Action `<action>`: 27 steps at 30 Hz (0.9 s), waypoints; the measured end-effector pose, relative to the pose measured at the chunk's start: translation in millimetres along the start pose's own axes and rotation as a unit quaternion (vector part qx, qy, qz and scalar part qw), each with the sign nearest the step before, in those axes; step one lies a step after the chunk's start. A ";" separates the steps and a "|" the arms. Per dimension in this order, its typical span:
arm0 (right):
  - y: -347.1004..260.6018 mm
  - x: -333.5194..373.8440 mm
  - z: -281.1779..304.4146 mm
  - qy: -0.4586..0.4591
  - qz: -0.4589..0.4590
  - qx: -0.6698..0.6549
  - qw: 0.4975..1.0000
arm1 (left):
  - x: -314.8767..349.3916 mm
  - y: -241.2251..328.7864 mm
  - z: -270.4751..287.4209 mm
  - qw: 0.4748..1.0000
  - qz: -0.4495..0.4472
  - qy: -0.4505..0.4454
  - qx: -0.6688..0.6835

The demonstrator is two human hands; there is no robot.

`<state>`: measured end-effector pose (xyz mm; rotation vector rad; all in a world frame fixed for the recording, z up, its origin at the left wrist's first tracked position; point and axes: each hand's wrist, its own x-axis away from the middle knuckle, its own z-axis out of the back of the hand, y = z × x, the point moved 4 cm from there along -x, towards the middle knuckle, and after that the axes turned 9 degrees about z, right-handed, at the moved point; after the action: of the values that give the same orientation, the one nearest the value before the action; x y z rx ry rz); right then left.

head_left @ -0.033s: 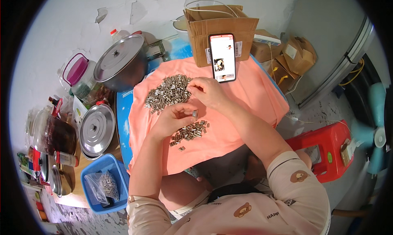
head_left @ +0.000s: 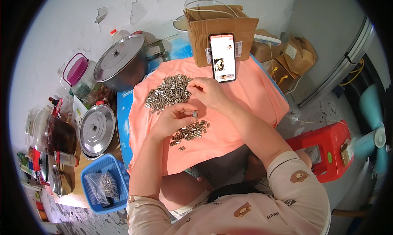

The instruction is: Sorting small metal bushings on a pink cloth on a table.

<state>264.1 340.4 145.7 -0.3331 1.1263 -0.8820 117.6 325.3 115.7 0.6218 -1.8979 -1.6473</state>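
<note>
A salmon-pink cloth [head_left: 241, 108] covers most of the table, with a large heap of small metal cylinders [head_left: 168, 91] on it. Closer to me lies a smaller group of the same cylinders [head_left: 189, 132], with a few strays beside it. My left hand [head_left: 175, 119] hovers between the two, thumb and fingers closed on a small metal cylinder [head_left: 195, 113]. At the right edge of the large heap is my right hand [head_left: 208, 91], its fingertips pinched together. Whatever may be between those fingertips is too small to make out.
A lit phone [head_left: 223, 59] leans against an open cardboard box [head_left: 196, 38] at the back. Left stand a lidded pot [head_left: 123, 63], a round metal lid [head_left: 97, 130] and a blue basket [head_left: 92, 202] holding a bag of cylinders. Right are a red stool [head_left: 323, 149] and a fan [head_left: 378, 137].
The fan's blades have turned. Both hands and the cylinders look the same as before.
</note>
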 end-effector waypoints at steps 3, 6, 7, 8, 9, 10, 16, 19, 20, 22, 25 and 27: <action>-0.7 -0.1 -0.1 -0.008 0.000 0.001 1.000 | 0.7 -0.3 -1.0 1.000 0.006 -0.021 0.003; -1.1 -0.3 0.1 -0.014 0.004 0.017 1.000 | 0.9 -0.2 -1.3 1.000 0.011 -0.027 0.000; -1.3 -0.1 -0.2 -0.015 0.003 0.017 1.000 | 0.7 -1.0 -0.4 1.000 0.014 -0.024 -0.003; -1.5 -0.1 -0.5 -0.016 0.003 0.017 1.000 | 0.7 -1.5 0.3 1.000 0.016 -0.020 -0.006; -0.9 0.1 -1.0 -0.017 0.003 0.016 1.000 | 1.0 -1.1 0.4 1.000 0.016 -0.019 -0.006; -0.6 0.6 -1.2 -0.019 0.012 0.019 1.000 | 0.7 -0.7 -0.2 1.000 0.014 -0.024 -0.001; -0.6 0.7 -2.5 -0.024 0.015 0.028 0.999 | -0.4 -0.4 2.6 1.000 0.004 -0.025 0.010; 1.3 0.7 -2.9 -0.019 0.017 0.030 0.999 | -1.5 -1.1 2.7 0.999 0.002 -0.030 0.011; 1.6 0.7 -3.1 -0.020 0.019 0.030 0.999 | -1.6 -1.3 2.6 0.999 0.001 -0.036 0.014; 1.1 1.0 -2.6 -0.033 0.017 0.038 0.999 | -1.0 -0.6 2.3 0.999 0.004 -0.036 0.015; 1.9 0.9 -3.7 -0.047 0.021 0.047 0.998 | -0.4 0.5 1.8 0.999 0.010 -0.032 0.012; 3.0 1.3 -4.2 -0.048 0.026 0.048 0.997 | -0.6 0.4 1.9 1.000 0.012 -0.028 0.008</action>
<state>261.9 342.1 141.2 -0.2628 0.9958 -0.8614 116.7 327.1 115.8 0.5624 -1.9524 -1.6523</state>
